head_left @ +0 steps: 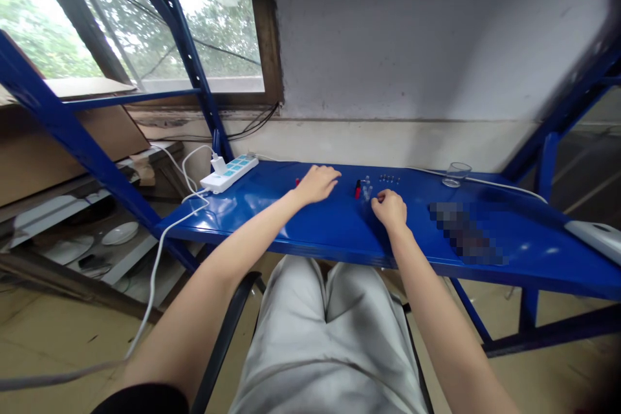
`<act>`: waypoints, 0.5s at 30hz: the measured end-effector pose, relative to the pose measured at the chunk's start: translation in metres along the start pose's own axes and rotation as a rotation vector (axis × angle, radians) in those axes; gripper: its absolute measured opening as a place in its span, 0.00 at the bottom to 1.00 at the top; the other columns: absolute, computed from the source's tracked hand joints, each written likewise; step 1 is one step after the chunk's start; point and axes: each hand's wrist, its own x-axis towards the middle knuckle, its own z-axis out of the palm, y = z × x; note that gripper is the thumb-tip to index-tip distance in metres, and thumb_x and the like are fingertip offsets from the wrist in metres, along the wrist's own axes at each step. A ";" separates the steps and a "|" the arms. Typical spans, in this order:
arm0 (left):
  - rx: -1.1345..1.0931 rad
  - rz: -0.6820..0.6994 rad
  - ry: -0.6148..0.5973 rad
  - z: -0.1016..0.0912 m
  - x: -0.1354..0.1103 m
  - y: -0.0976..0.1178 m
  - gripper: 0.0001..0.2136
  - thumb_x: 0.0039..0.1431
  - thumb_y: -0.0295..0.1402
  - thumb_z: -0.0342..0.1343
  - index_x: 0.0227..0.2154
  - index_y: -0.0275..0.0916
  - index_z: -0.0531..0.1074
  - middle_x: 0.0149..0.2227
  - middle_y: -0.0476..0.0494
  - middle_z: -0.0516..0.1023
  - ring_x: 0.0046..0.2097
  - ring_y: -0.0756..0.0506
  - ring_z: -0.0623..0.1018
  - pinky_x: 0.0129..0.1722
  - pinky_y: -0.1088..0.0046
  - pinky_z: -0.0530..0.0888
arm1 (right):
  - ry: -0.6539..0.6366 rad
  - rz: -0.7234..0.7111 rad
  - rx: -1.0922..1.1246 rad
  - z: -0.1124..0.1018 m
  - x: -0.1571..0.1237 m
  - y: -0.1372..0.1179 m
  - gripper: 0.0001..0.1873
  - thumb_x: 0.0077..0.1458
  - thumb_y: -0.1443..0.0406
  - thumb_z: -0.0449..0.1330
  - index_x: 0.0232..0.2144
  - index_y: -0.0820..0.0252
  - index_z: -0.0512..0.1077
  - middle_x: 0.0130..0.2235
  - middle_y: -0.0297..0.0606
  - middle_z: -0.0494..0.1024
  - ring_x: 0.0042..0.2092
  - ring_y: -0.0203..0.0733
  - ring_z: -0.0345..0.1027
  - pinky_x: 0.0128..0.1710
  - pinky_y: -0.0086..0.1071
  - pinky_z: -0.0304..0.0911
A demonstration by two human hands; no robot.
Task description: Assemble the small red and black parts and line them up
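Note:
My left hand (pixel 317 182) rests knuckles-up on the blue metal shelf (pixel 310 226), fingers curled, beside a small red piece (pixel 297 181) at its left edge. What it holds, if anything, is hidden. My right hand (pixel 389 207) lies closed in a loose fist just right of a small red-and-black part (pixel 358 189) and a cluster of small clear pieces (pixel 367 189). A row of tiny dark studs (pixel 389 178) sits a little beyond the right hand.
A white power strip (pixel 229 173) with a plugged charger and a white cable lies at the shelf's left rear. A small glass dish (pixel 456 174) stands at the right rear, with a blurred patch and a white object (pixel 594 236) further right. Blue rack uprights flank both sides.

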 end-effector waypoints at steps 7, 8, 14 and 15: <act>-0.175 -0.114 -0.044 0.055 -0.001 0.047 0.24 0.62 0.35 0.41 0.61 0.47 0.47 0.57 0.39 0.61 0.53 0.40 0.65 0.48 0.58 0.63 | -0.098 -0.050 -0.114 0.004 -0.003 -0.002 0.14 0.48 0.61 0.52 0.36 0.61 0.71 0.42 0.44 0.73 0.46 0.49 0.62 0.43 0.40 0.55; -0.184 -0.148 -0.052 0.061 0.000 0.049 0.25 0.62 0.35 0.40 0.61 0.48 0.45 0.58 0.40 0.60 0.53 0.39 0.65 0.48 0.57 0.63 | -0.104 -0.056 -0.125 0.005 -0.003 -0.002 0.14 0.49 0.61 0.52 0.36 0.61 0.71 0.42 0.44 0.72 0.47 0.49 0.61 0.43 0.41 0.55; -0.130 -0.166 -0.042 0.072 0.002 0.048 0.20 0.61 0.33 0.42 0.57 0.47 0.56 0.57 0.41 0.62 0.53 0.39 0.64 0.48 0.56 0.63 | -0.117 -0.073 -0.174 0.010 -0.001 0.000 0.15 0.51 0.58 0.52 0.36 0.60 0.71 0.44 0.46 0.71 0.48 0.50 0.59 0.44 0.43 0.54; -0.122 -0.158 -0.025 0.072 0.002 0.048 0.19 0.61 0.32 0.43 0.55 0.46 0.60 0.55 0.42 0.64 0.52 0.40 0.65 0.48 0.58 0.63 | -0.119 -0.074 -0.178 0.010 -0.001 -0.001 0.15 0.51 0.58 0.52 0.36 0.60 0.71 0.44 0.46 0.71 0.49 0.51 0.59 0.44 0.43 0.53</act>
